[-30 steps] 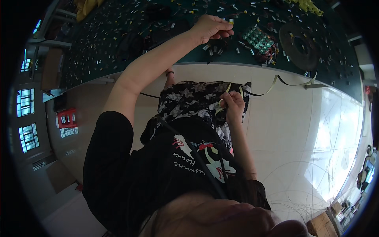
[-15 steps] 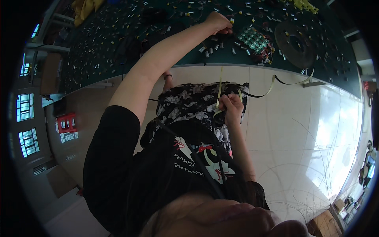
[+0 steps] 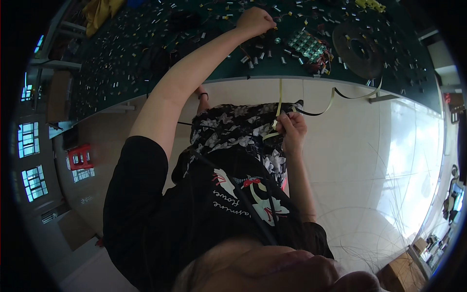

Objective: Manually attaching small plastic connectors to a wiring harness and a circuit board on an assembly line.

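Observation:
My left hand (image 3: 255, 22) is stretched out over the green table, fingers pinched together at its right side; what they hold, if anything, is too small to make out. Small silvery cylinders (image 3: 255, 59), many with yellow tags, lie scattered around it. Just right of that hand sits a block of green, gridded pieces (image 3: 307, 45) with reddish wires at its lower edge. Above my lap, my right hand (image 3: 294, 130) is closed, thumb against fingers, on a narrow yellowish strip (image 3: 280, 100). The strip runs up from the fingers toward the table's front edge.
A large flat reel (image 3: 357, 51) lies on the table at the right, with a black-and-cream band (image 3: 333, 100) looping down from it toward my lap. Yellow cloth (image 3: 99, 15) lies at the far left. A red stool (image 3: 79, 157) stands on the floor at the left.
My left hand has shifted slightly left and away from me over the table. My right hand has moved a little right and up, still pinching the strip.

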`<move>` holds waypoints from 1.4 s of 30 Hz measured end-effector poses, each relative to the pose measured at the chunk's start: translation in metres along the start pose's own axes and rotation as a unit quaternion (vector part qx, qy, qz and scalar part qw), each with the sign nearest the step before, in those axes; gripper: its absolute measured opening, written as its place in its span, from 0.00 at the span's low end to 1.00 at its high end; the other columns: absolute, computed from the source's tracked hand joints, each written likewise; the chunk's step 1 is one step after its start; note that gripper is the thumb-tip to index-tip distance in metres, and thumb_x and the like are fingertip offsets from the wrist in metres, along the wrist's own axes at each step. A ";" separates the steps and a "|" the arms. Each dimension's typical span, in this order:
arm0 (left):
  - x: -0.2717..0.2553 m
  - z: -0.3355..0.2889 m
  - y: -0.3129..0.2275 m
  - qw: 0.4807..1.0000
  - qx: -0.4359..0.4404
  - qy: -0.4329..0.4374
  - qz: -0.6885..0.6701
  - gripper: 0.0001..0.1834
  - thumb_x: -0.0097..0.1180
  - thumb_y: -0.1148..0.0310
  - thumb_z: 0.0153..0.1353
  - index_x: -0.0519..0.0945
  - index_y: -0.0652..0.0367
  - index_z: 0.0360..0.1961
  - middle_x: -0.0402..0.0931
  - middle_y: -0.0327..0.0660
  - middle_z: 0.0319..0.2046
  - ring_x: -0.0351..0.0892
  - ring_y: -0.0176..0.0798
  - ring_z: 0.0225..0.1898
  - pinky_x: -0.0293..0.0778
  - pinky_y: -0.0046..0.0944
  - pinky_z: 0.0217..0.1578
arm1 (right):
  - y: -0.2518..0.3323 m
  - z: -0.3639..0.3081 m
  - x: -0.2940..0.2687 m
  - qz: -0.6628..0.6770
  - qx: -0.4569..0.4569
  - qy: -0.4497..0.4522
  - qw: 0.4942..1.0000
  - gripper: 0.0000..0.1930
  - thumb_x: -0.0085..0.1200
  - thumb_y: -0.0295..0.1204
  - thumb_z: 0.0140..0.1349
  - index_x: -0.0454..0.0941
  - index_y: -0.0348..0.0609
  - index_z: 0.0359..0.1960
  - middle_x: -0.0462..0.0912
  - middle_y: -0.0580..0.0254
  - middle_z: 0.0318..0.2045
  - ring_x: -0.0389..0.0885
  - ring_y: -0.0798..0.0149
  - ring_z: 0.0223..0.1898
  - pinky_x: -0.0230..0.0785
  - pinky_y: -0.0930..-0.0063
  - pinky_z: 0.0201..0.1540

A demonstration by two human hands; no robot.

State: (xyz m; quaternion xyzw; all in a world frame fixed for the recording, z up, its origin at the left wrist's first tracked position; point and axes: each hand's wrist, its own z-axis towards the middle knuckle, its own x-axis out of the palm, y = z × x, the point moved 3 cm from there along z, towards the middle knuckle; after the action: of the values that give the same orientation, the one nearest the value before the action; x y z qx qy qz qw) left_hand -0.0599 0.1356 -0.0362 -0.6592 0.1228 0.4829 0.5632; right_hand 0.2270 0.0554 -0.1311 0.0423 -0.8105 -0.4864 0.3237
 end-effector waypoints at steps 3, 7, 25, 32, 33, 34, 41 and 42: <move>0.008 -0.009 -0.012 0.998 0.058 0.017 -0.033 0.17 0.60 0.62 0.44 0.78 0.65 0.31 0.77 0.40 0.24 0.76 0.30 0.26 0.70 0.28 0.30 | 0.035 0.005 -0.006 -0.013 -0.068 -0.020 0.997 0.05 0.50 0.21 0.52 0.67 0.39 0.28 0.76 0.60 0.21 0.67 0.76 0.14 0.54 0.88 0.15; 0.027 -0.014 -0.018 0.983 0.034 0.101 -0.150 0.25 0.64 0.64 0.41 0.74 0.65 0.41 0.75 0.40 0.31 0.74 0.31 0.33 0.69 0.28 0.37 | 0.086 0.013 -0.011 -0.079 -0.143 -0.030 0.986 0.07 0.53 0.19 0.49 0.68 0.38 0.28 0.77 0.58 0.22 0.65 0.78 0.13 0.52 0.88 0.14; 0.048 0.001 -0.037 0.981 -0.028 0.078 -0.174 0.28 0.68 0.71 0.31 0.74 0.63 0.40 0.74 0.41 0.33 0.73 0.34 0.35 0.67 0.29 0.36 | 0.163 0.146 0.038 -0.570 -0.283 -0.029 0.771 0.19 0.60 0.35 0.33 0.72 0.36 0.27 0.76 0.51 0.27 0.76 0.54 0.32 0.66 0.68 0.36; 0.048 0.000 -0.039 0.981 -0.023 0.077 -0.176 0.25 0.67 0.69 0.32 0.76 0.61 0.37 0.75 0.40 0.31 0.74 0.32 0.32 0.68 0.30 0.34 | 0.160 0.160 0.032 -0.595 -0.220 -0.024 0.772 0.20 0.61 0.36 0.32 0.73 0.38 0.28 0.77 0.53 0.27 0.76 0.56 0.32 0.67 0.68 0.36; 0.050 0.001 -0.037 0.981 -0.023 0.076 -0.177 0.25 0.67 0.69 0.32 0.76 0.61 0.37 0.75 0.40 0.31 0.74 0.32 0.32 0.68 0.30 0.34 | 0.159 0.162 0.030 -0.596 -0.221 -0.024 0.772 0.20 0.61 0.36 0.32 0.73 0.38 0.28 0.77 0.53 0.27 0.76 0.56 0.32 0.67 0.68 0.36; 0.049 0.003 -0.036 0.985 -0.010 0.057 -0.165 0.24 0.67 0.68 0.33 0.77 0.61 0.36 0.76 0.40 0.30 0.75 0.33 0.31 0.69 0.30 0.33 | 0.159 0.162 0.030 -0.594 -0.221 -0.034 0.773 0.20 0.61 0.36 0.32 0.73 0.38 0.28 0.77 0.53 0.27 0.76 0.56 0.32 0.67 0.68 0.36; 0.033 -0.005 -0.058 0.997 0.052 0.008 -0.058 0.20 0.63 0.62 0.35 0.79 0.59 0.33 0.77 0.43 0.27 0.77 0.36 0.28 0.71 0.32 0.31 | 0.167 0.155 0.035 -0.612 -0.240 -0.065 0.751 0.19 0.61 0.35 0.32 0.73 0.39 0.28 0.78 0.54 0.25 0.77 0.57 0.31 0.67 0.69 0.35; 0.034 -0.005 -0.058 0.997 0.053 0.008 -0.058 0.20 0.63 0.62 0.35 0.79 0.59 0.33 0.77 0.43 0.27 0.77 0.36 0.28 0.71 0.32 0.31 | 0.168 0.155 0.035 -0.612 -0.241 -0.065 0.751 0.19 0.61 0.35 0.32 0.73 0.39 0.28 0.78 0.54 0.25 0.77 0.57 0.31 0.67 0.69 0.35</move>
State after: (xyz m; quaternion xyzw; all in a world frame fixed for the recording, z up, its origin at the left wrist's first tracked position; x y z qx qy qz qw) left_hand 0.0006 0.1641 -0.0272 -0.6381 0.1140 0.4373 0.6233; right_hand 0.1528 0.2475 -0.0263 0.4179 -0.4867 -0.7610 -0.0969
